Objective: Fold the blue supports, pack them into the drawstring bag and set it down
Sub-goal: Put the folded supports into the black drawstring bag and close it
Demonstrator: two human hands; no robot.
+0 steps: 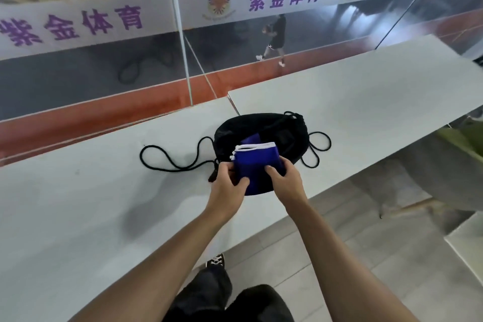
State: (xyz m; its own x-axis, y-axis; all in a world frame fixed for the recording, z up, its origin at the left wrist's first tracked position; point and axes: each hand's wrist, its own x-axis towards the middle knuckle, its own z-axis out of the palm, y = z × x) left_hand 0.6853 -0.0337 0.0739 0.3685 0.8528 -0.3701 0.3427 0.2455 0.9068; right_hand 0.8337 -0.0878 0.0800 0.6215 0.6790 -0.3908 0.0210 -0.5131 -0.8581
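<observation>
Both hands grip a folded blue fabric support with white trim [257,165]: left hand [228,183] pinches its left edge, right hand [283,178] clamps the right side with the thumb on top, so neither hand is free. The support sits right between the hands, over the near rim of the open black drawstring bag [261,133], which lies on the white bench surface [104,204] just beyond the fingers. A second patch of blue shows inside the bag mouth, likely another support already packed. Risks, as a judgement: the fold may spring open once a hand lets go, since the stretchy fabric is only held, not secured. The soft bag mouth could collapse or slide away as the support is pushed in, because no hand holds the rim. The loose black cord loop [167,162] lies on the bench left of the left hand and could snag a wrist or drag the bag. The bag lies close to the bench's near edge, so a hard push may tip it off.
</observation>
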